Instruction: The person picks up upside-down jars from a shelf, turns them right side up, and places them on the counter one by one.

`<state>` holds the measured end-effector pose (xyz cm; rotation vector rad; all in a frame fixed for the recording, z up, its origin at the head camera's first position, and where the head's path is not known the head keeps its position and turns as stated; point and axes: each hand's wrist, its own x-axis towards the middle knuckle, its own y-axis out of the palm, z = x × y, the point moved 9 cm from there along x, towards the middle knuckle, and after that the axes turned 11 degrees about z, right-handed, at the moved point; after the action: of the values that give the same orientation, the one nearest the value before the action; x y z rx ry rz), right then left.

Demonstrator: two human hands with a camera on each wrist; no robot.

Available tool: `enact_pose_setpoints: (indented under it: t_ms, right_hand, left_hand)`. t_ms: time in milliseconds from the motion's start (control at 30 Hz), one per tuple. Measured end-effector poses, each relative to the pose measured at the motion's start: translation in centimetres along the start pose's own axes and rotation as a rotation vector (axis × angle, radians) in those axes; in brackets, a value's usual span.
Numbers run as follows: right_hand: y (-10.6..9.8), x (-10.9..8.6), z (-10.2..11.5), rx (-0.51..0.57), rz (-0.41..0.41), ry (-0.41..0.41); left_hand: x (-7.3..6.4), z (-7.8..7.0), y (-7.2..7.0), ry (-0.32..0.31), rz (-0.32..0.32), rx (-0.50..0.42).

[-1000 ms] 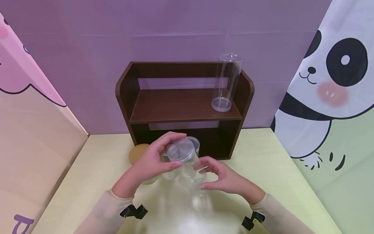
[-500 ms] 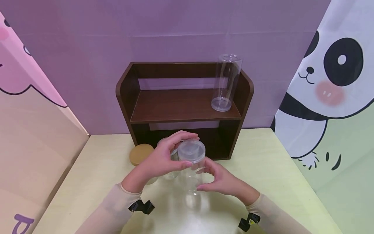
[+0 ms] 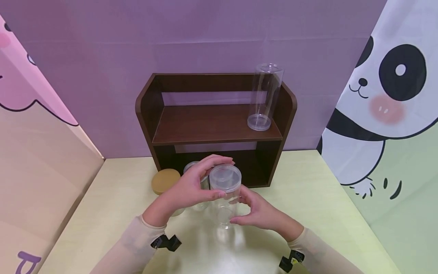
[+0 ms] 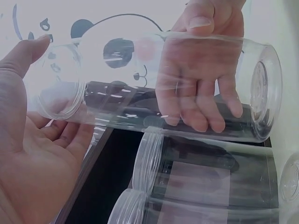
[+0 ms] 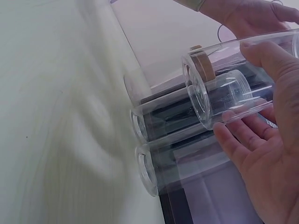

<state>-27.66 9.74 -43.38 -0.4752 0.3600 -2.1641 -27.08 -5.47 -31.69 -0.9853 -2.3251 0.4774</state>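
A clear jar with a translucent lid [image 3: 225, 177] is held upright between both hands, its base raised off the table. My left hand [image 3: 192, 189] grips it at the lid end, thumb in front and fingers behind. Lower down, my right hand [image 3: 262, 214] curls around the clear body, thumb on the near side. The right wrist view shows the held jar's base [image 5: 198, 95] apart from two other clear jars [image 5: 154, 168] standing behind it. In the head view one of these clear jars [image 3: 201, 204] is partly covered by my left hand; the other is hidden.
A jar with a tan lid [image 3: 165, 181] stands left of the hands, partly behind the left wrist. Behind them is a dark brown two-tier shelf [image 3: 205, 121]. A tall clear cylinder [image 3: 261, 110] stands at the right of its upper tier.
Both hands first tilted the jar, its lid leaning left; it came upright as my left hand moved right with the lid end. During the last half second almost nothing moved.
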Motion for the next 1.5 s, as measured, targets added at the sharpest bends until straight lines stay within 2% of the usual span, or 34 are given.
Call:
enact_pose_setpoints:
  t_ms: [233, 367, 567, 867, 1067, 1500]
  right_hand:
    - [-0.4, -0.2, -0.2, -0.029, -0.034, -0.032]
    - [-1.5, -0.8, -0.5, -0.069, -0.093, -0.037]
    - [-3.4, -1.6, -0.6, -0.165, -0.170, -0.069]
    - [-5.3, -2.5, -1.3, -0.241, -0.265, -0.074]
    - [-6.6, -2.3, -1.5, -0.275, -0.323, -0.074]
    - [-7.4, -1.9, -3.4, -0.256, -0.345, -0.081]
  left_hand:
    - [-0.9, 0.4, -0.8, -0.017, -0.023, 0.017]
    - [-1.6, 0.6, -1.6, -0.015, -0.058, 0.047]
    - [-2.8, 1.5, -2.6, -0.055, -0.098, 0.092]
    - [-4.2, 2.3, -3.3, -0.082, -0.133, 0.140]
    - [-4.4, 2.5, -3.7, -0.090, -0.151, 0.156]
    - [-4.3, 2.7, -3.6, -0.089, -0.142, 0.160]
